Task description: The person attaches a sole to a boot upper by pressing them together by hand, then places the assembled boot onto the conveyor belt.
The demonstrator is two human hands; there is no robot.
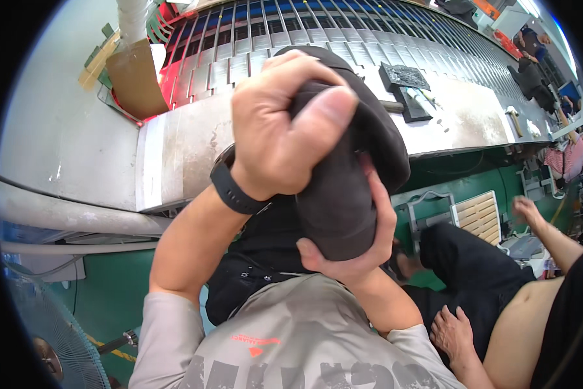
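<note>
A dark grey-black shoe (337, 211) with a matte, suede-like surface is held up before my chest, its rounded toe end pointing down toward me. My left hand (275, 123), with a black watch band at its wrist, is closed over the upper part, the thumb pressed along the dark material. From below, my right hand (362, 253) cups the toe end, fingers around its right side and thumb on the left. Another dark rounded part (379, 139) bulges out to the right; I cannot tell whether it belongs to the same shoe or a second one.
Beyond the pale ledge (184, 152) runs a conveyor of metal slats (239, 70). On the ledge lie a black block (405, 76) and a hammer (515, 122). A fan (51, 343) stands low left. At right sits a co-worker, one hand (453, 334) on the thigh, near a slatted wooden seat (478, 217).
</note>
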